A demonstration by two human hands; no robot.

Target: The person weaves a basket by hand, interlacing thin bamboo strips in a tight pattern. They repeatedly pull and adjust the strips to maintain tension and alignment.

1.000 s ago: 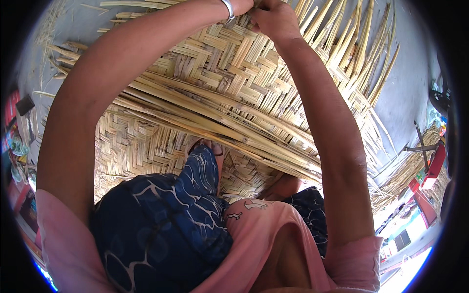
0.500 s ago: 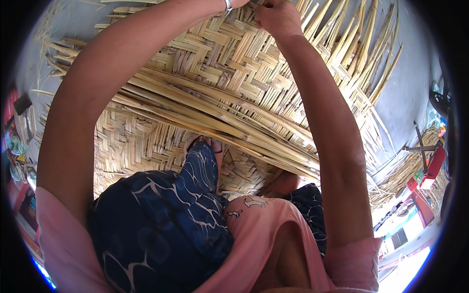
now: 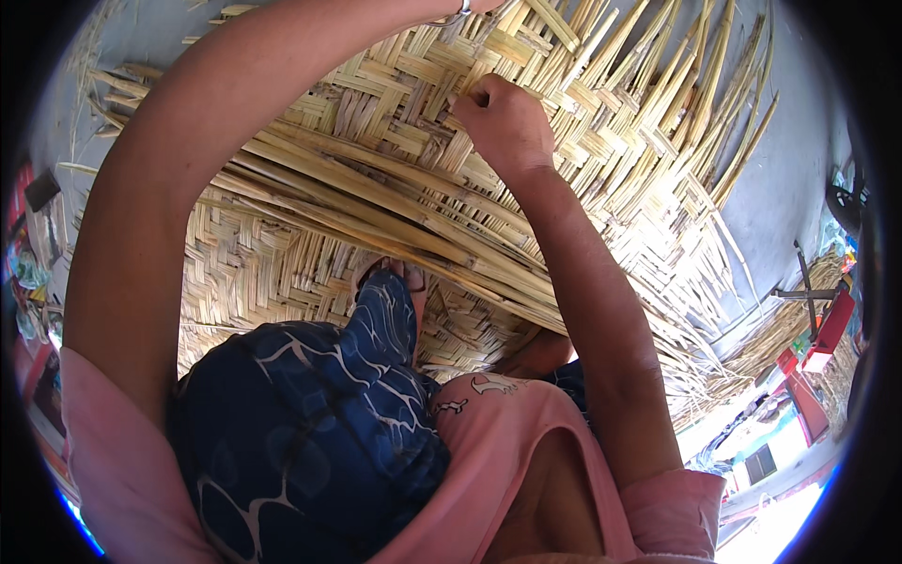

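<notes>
A woven mat of pale bamboo strips point(image 3: 282, 273) spreads under me, its unwoven ends fanning out at the upper right. My right hand point(image 3: 503, 117) is pinched on one flat bamboo strip point(image 3: 470, 150) at the woven edge. My left arm arches over the mat from the left. Its wrist carries a metal bangle point(image 3: 458, 13), and my left hand point(image 3: 489, 5) is almost wholly cut off by the top edge. A bundle of long loose strips point(image 3: 376, 202) lies slantwise across the mat between my arms.
My foot in a sandal point(image 3: 399, 277) rests on the mat, below the knee in blue patterned cloth point(image 3: 319, 414). Grey floor point(image 3: 799, 169) lies to the right, with a metal stand point(image 3: 803, 287), a red object point(image 3: 832, 324) and more strips. Small clutter sits at the far left.
My right hand has come down from the top edge toward me and now pinches a strip lower on the weave. My left hand has slid further out past the top edge.
</notes>
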